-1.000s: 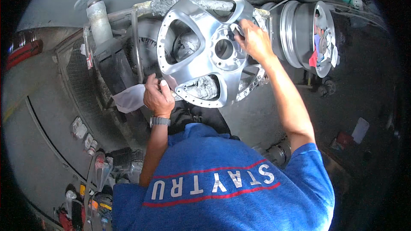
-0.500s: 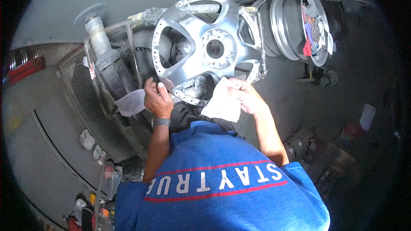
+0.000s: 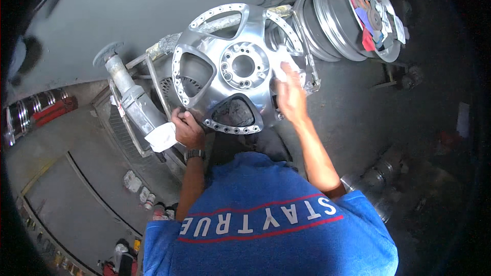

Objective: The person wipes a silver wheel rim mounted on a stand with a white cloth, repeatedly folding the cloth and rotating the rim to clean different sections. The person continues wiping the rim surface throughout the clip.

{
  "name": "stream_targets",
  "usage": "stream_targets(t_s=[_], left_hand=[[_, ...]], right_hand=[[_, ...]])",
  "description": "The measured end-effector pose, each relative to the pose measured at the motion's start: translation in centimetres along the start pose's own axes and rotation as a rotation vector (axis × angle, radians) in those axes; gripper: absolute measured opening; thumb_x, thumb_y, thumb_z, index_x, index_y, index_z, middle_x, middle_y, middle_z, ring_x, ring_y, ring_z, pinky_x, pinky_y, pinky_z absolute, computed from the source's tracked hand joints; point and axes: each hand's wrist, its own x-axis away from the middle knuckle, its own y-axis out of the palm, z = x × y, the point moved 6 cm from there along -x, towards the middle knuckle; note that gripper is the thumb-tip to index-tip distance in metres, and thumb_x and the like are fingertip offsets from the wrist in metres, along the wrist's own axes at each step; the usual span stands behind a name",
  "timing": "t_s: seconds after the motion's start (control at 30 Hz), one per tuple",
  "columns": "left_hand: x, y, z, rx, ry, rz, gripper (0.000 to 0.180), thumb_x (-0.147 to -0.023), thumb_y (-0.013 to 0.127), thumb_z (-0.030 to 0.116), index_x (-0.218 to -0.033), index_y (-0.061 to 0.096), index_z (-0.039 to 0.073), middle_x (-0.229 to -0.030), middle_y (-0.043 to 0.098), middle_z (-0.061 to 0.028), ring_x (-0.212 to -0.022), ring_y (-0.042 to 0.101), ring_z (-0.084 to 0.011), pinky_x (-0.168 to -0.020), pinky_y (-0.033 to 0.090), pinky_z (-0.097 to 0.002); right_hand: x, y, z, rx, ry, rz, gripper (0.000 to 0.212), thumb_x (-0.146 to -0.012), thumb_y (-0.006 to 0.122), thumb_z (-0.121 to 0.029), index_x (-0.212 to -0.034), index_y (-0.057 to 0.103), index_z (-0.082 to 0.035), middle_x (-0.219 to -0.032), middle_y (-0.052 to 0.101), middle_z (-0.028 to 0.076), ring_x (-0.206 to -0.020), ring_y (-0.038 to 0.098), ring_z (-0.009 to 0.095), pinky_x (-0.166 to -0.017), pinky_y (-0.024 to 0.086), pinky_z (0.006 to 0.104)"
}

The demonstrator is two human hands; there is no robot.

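A silver multi-spoke wheel face (image 3: 204, 97) with a ring of small holes rests against a metal frame in front of me. My right hand (image 3: 291, 94), blurred by motion, presses a white cloth (image 3: 287, 70) onto its right-hand spoke. Beside the wheel's lower left edge is my left hand (image 3: 189, 130), fingers curled and thumb raised. A second white cloth (image 3: 161, 137) sticks out on its left side and seems to be in its grip; part of that cloth is hidden behind the hand. It overlaps the lower end of a grey grinder-like tool (image 3: 135, 99).
The metal frame (image 3: 153, 79) surrounds the tool and wheel. At the back right lies a wheel barrel (image 3: 332, 15) filled with coloured rags and discs. A red object (image 3: 53, 111) sits by shiny rims at the far left. Bottles (image 3: 148, 200) stand at the lower left.
My right hand has moved its cloth from the wheel's lower edge up onto the right-hand spoke. The wheel appears turned somewhat counterclockwise. The whole view has shifted; my left hand stays by the edge.
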Motion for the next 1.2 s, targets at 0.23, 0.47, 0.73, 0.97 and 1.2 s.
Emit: stream_targets(t_s=[0.23, 0.47, 0.73, 0.97, 1.2], left_hand=[[-0.1, 0.1, 0.2, -0.122, -0.006, -0.006, 0.039, -0.104, 0.051, 0.032, -0.133, 0.052, 0.006, -0.097, 0.07, -0.0193, -0.089, 0.068, -0.0424, -0.079, 0.05, -0.0512], [0.1, 0.2, -0.5, -0.045, -0.019, 0.018, 0.039, -0.104, 0.05, 0.03, -0.132, 0.053, 0.003, -0.099, 0.069, -0.0198, -0.09, 0.066, -0.0384, -0.081, 0.049, -0.0473], [0.3, 0.4, -2.1, -0.026, -0.03, 0.044, 0.042, -0.103, 0.049, 0.031, -0.132, 0.054, 0.001, -0.098, 0.066, -0.0214, -0.09, 0.064, -0.038, -0.083, 0.047, -0.0471], [0.0, 0.6, -1.0, -0.016, -0.046, 0.015, 0.043, -0.102, 0.048, 0.033, -0.131, 0.053, 0.003, -0.096, 0.065, -0.0213, -0.08, 0.064, -0.0364, -0.074, 0.048, -0.0477], [0.3, 0.4, -0.3, -0.129, -0.001, 0.068, 0.045, -0.103, 0.044, 0.038, -0.133, 0.053, 0.005, -0.092, 0.068, -0.0197, -0.073, 0.065, -0.0312, -0.067, 0.047, -0.0464]], right_hand=[[-3.2, 0.7, 0.4, 0.402, -0.042, -0.029, 0.057, -0.102, 0.057, -0.027, -0.152, 0.044, 0.0, -0.16, 0.042, 0.019, -0.154, 0.032, 0.032, -0.118, 0.007, 0.0752], [-3.0, 2.8, -1.6, 0.44, -0.298, 0.053, 0.051, -0.103, 0.052, -0.024, -0.149, 0.048, -0.003, -0.156, 0.047, 0.015, -0.148, 0.041, 0.032, -0.121, 0.01, 0.0704], [-2.2, 0.3, 3.9, 0.276, -0.25, 0.196, 0.047, -0.098, 0.058, -0.021, -0.142, 0.055, -0.004, -0.152, 0.051, 0.016, -0.148, 0.041, 0.03, -0.12, 0.015, 0.0695], [-3.2, 3.8, -2.4, 0.22, -0.34, -0.05, 0.054, -0.098, 0.053, -0.024, -0.146, 0.052, 0.001, -0.158, 0.047, 0.013, -0.152, 0.034, 0.024, -0.123, 0.01, 0.0685], [-2.8, -0.7, 8.2, 0.055, 0.1, 0.193, 0.052, -0.107, 0.045, -0.03, -0.149, 0.049, 0.001, -0.16, 0.043, 0.017, -0.152, 0.037, 0.028, -0.122, 0.01, 0.0696]])
